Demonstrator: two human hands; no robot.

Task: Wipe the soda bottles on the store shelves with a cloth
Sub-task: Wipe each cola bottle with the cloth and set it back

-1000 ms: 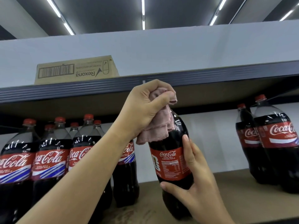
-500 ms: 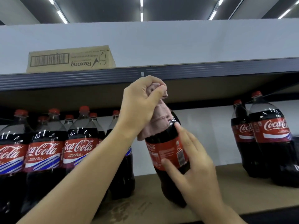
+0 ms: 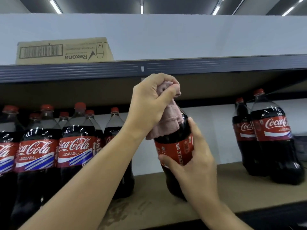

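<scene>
Bottle (image 3: 172,146) turned, both hands clenched: left (image 3: 149,105) round cloth (image 3: 167,123), right (image 3: 196,161) round label; shelf gap rightward.

A shop is shown: rows of identical Coca-Cola bottles (image 3: 74,146) are stocked on a long shelf (image 3: 249,188), a Rexona carton (image 3: 64,51) is stored above, and strip lights (image 3: 141,5) are mounted overhead.

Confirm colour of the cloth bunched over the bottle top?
Pale pink cloth, gripped by the left hand over the held dark soda bottle; head view, the only one.
</scene>
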